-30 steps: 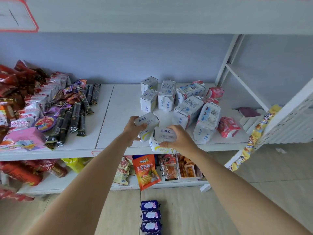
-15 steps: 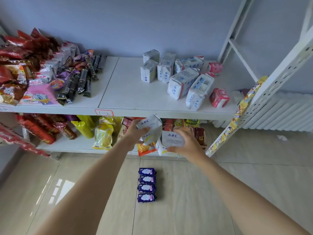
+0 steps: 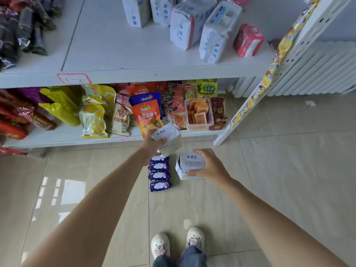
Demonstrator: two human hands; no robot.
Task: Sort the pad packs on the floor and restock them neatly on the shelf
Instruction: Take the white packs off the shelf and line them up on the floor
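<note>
I've pulled both white ABC packs away from the upper shelf (image 3: pixel 134 72) and lowered them toward the floor. My left hand (image 3: pixel 149 145) grips one pack (image 3: pixel 169 136), my right hand (image 3: pixel 209 166) the other (image 3: pixel 190 162), above the purple packs (image 3: pixel 159 175). They're probably being sorted down there, not restocked yet.

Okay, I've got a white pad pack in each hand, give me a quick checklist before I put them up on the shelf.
1. Left hand grips its white ABC pack: ok.
2. Right hand grips the other ABC pack: ok.
3. Bare space on the upper shelf in front of the standing white packs: ok.
4. Shelf packs neatly lined up: not ok, the two big ones lean.
5. Floor cleared: not ok, purple packs lie in a row.
6. Held packs undamaged: cannot tell.
</note>
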